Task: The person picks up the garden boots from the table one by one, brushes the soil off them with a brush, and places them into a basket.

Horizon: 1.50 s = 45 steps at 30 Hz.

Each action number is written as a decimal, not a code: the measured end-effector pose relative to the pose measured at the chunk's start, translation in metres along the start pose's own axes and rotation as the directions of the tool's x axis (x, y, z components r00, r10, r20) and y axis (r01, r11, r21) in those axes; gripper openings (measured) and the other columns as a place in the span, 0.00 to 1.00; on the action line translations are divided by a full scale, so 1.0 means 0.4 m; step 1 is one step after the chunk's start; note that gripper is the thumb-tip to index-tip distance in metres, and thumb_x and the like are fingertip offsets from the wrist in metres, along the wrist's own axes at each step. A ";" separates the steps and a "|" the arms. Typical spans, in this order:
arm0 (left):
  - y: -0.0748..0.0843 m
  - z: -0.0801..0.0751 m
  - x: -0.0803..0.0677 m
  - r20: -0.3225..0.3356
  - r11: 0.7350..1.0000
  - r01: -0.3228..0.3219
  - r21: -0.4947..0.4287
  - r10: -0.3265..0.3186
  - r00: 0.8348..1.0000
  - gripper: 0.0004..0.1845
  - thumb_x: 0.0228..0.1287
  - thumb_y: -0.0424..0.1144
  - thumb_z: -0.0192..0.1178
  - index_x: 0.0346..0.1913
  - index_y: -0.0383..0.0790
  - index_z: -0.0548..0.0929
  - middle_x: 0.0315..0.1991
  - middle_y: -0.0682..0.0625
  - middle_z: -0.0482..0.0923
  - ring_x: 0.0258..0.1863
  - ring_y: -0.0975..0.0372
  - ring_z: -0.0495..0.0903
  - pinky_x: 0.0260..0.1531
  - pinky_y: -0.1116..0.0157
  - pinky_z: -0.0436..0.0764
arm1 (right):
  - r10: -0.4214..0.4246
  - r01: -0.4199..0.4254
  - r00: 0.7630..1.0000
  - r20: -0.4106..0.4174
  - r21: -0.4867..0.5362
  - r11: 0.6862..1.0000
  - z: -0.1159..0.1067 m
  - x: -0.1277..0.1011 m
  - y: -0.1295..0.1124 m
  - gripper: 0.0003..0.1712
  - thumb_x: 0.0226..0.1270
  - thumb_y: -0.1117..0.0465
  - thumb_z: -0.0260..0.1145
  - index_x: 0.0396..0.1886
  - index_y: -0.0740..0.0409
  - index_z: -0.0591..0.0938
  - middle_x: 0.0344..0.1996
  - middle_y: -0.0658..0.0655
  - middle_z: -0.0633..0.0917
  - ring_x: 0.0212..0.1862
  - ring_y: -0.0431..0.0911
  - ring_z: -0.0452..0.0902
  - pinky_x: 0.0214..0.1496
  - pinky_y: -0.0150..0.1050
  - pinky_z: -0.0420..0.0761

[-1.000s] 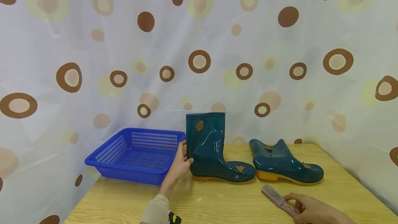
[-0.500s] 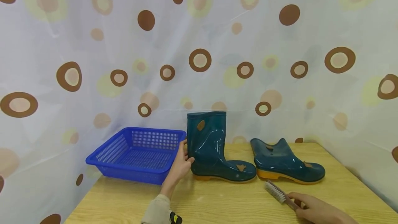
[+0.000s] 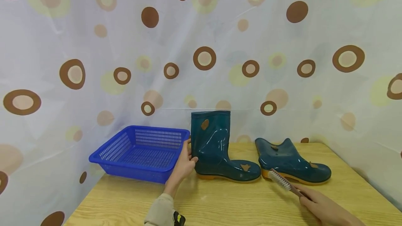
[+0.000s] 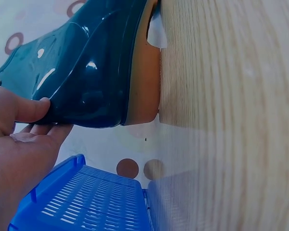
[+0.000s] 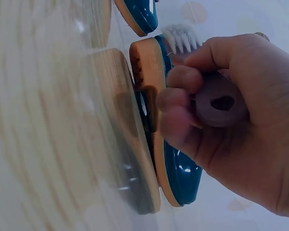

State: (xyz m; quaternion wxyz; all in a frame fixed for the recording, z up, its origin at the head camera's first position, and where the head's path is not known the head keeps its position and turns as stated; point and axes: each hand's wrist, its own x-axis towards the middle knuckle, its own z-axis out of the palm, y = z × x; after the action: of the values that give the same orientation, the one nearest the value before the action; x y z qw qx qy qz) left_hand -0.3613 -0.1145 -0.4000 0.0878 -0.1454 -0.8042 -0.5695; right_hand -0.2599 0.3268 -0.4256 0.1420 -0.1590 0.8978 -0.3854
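The left hand (image 3: 183, 165) grips the back of the shaft of the upright boot (image 3: 216, 149), thumb on one side and fingers wrapped behind; the left wrist view shows the thumb pressed on the glossy rubber near the heel. The right hand (image 3: 323, 210) is closed round the handle of the brush (image 3: 282, 181), all fingers curled on it in the right wrist view.

The upright boot stands on the wooden surface (image 3: 226, 201), just beside the blue basket (image 3: 141, 152), with brown mud-like patches on its shaft and toe. The second boot (image 3: 292, 165) stands to its right, its shaft folded down.

Risks, as I judge them: the shaft is soft and slick, so a hold this low at the back could let the top buckle or the boot tip toward the basket if the brush pushes from the toe side. The brush head lies close to the second boot's sole, and a careless sweep could knock that boot instead.

The upright boot's foot runs left to right across the surface, toe pointing right toward the second boot, heel toward the left hand; its shaft runs vertically. The brush's long axis runs diagonally, bristle end up-left toward the boots, handle down-right into the right hand.
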 end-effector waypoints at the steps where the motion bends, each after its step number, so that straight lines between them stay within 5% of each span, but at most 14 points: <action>1: -0.001 -0.001 -0.001 0.000 1.000 0.002 0.003 -0.002 1.000 0.38 0.67 0.21 0.49 0.77 0.44 0.50 0.71 0.31 0.64 0.69 0.41 0.68 0.67 0.39 0.66 | -0.013 0.013 1.000 -0.008 -0.026 1.000 -0.001 0.001 -0.001 0.35 0.81 0.52 0.47 0.74 0.74 0.56 0.60 0.74 0.73 0.37 0.38 0.73 0.33 0.30 0.71; 8: 0.005 -0.005 -0.002 0.008 1.000 0.001 -0.003 -0.001 1.000 0.38 0.68 0.21 0.47 0.77 0.46 0.50 0.70 0.33 0.66 0.68 0.42 0.70 0.67 0.40 0.67 | -0.105 0.091 0.989 -0.102 -0.130 0.987 0.000 0.014 -0.014 0.29 0.81 0.53 0.48 0.72 0.68 0.65 0.59 0.70 0.76 0.41 0.33 0.73 0.34 0.32 0.70; 11: 0.007 -0.005 -0.001 0.019 1.000 -0.016 -0.009 0.016 1.000 0.38 0.67 0.20 0.47 0.76 0.45 0.50 0.70 0.33 0.67 0.67 0.43 0.71 0.65 0.41 0.69 | -0.055 0.033 0.988 -0.148 -0.147 0.989 0.004 0.014 -0.027 0.31 0.81 0.49 0.47 0.71 0.66 0.68 0.62 0.71 0.75 0.53 0.45 0.79 0.43 0.41 0.80; 15: 0.002 -0.003 0.000 0.026 1.000 -0.023 -0.006 0.023 0.999 0.38 0.67 0.20 0.47 0.76 0.44 0.50 0.69 0.32 0.67 0.66 0.42 0.72 0.64 0.41 0.70 | 0.006 -0.032 0.982 -0.189 -0.133 0.991 0.008 0.012 -0.043 0.33 0.81 0.45 0.47 0.70 0.66 0.70 0.63 0.72 0.75 0.58 0.63 0.77 0.49 0.55 0.80; 25: 0.003 0.001 -0.002 0.021 1.000 -0.003 0.011 0.003 1.000 0.37 0.68 0.21 0.49 0.77 0.43 0.50 0.69 0.31 0.67 0.66 0.42 0.71 0.64 0.41 0.71 | -0.030 -0.018 0.963 -0.268 -0.173 0.985 0.002 0.015 -0.066 0.25 0.81 0.49 0.47 0.61 0.63 0.75 0.55 0.62 0.82 0.49 0.51 0.80 0.39 0.36 0.80; 41: 0.003 -0.003 -0.004 0.003 1.000 -0.026 0.010 0.026 1.000 0.37 0.66 0.23 0.52 0.75 0.42 0.52 0.65 0.31 0.72 0.61 0.43 0.76 0.59 0.43 0.77 | -0.100 0.040 0.951 -0.293 -0.203 0.978 0.011 0.029 -0.096 0.27 0.81 0.49 0.48 0.66 0.64 0.72 0.59 0.66 0.80 0.53 0.55 0.82 0.43 0.38 0.83; 45: 0.002 0.001 -0.002 0.001 0.999 -0.033 0.009 0.033 0.999 0.36 0.65 0.23 0.52 0.74 0.43 0.53 0.64 0.32 0.73 0.60 0.44 0.78 0.58 0.44 0.78 | -0.159 0.080 0.934 -0.320 -0.244 0.966 0.019 0.028 -0.105 0.26 0.81 0.50 0.48 0.66 0.63 0.72 0.53 0.61 0.83 0.45 0.43 0.82 0.38 0.33 0.81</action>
State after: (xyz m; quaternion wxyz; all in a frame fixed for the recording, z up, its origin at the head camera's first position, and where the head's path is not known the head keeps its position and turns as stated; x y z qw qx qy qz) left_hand -0.3603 -0.1141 -0.3994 0.0975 -0.1583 -0.8044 -0.5643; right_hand -0.2598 0.2901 -0.4012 -0.0567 -0.1606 0.9355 -0.3096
